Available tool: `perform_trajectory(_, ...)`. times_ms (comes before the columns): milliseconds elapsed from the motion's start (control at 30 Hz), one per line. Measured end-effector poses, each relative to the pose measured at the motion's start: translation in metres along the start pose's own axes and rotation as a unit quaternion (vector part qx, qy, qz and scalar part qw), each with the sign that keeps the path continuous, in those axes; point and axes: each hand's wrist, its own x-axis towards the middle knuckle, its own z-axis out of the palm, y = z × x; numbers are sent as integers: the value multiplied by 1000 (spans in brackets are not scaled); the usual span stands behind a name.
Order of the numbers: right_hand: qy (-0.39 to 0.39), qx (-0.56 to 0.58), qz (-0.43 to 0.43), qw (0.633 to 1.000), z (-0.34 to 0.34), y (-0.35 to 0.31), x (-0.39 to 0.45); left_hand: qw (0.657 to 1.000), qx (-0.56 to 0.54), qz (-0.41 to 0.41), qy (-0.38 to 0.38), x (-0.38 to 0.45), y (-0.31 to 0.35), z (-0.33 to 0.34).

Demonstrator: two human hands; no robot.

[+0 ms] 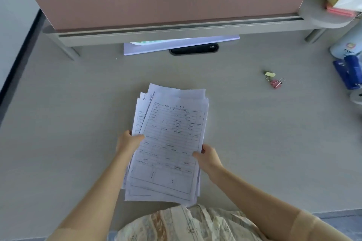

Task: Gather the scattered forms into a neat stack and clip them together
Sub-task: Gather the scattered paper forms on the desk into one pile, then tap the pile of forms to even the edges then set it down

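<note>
Both hands grip a loose stack of forms [168, 143] at the centre of a pale desk [58, 113]: the left hand [128, 142] pinches the stack's left edge, thumb on top, while the right hand [208, 157] clasps the right edge. The sheets are printed with tables and sit fanned, corners uneven. Binder clips [274, 80], yellow and pink, lie at two o'clock, well apart.

one loose stack of forms [170, 139], two binder clips [274, 80], two hands
</note>
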Motion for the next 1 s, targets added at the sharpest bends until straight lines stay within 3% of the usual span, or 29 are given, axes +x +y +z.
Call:
perform_trajectory(100, -2, 19, -20, 1000, 1, -3, -1, 998, 51, 16, -37, 8, -8, -3)
perform_trajectory(233, -39, 106, -38, 993, -7, -13, -2, 993, -8, 101, -63, -8, 2, 1)
perform_trajectory(400, -12, 173, -183, 968, -37, -46, -17, 956, -199, 202, -76, -31, 28, -18)
perform_trajectory(533, -44, 163, -277, 946, -60, -77, -30, 920, -220, 300, -119, -53, 57, -42)
perform_trajectory(767, -82, 139, -347, 924, -77, -102, -50, 907, -222, 351, -70, -71, 80, -55)
perform_trajectory(1000, -99, 147, -413, 894, -78, -108, -76, 878, -264, 392, -79, -86, 86, -62)
